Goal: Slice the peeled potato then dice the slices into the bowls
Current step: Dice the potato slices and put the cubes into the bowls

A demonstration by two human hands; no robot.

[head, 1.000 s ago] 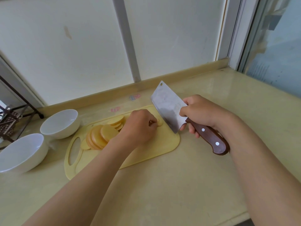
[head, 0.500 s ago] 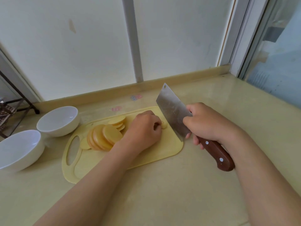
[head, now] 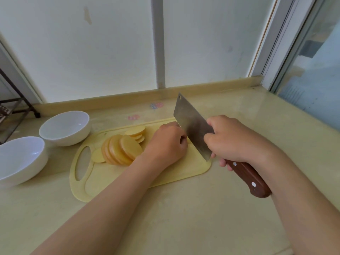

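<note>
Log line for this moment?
step: cutting | left hand: curled beside cleaver, hold hidden | right hand: grips cleaver | slices: on board | bowls: empty

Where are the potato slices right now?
In the head view, the slices lie left of centre on the board, between its handle hole and the left hand, with two bowls further left.

The left hand (head: pixel 168 144) hides whatever it holds beside the cleaver (head: pixel 193 126); the nearer bowl (head: pixel 35 164) and wire rack (head: pixel 27 103) run off the left edge.
</note>
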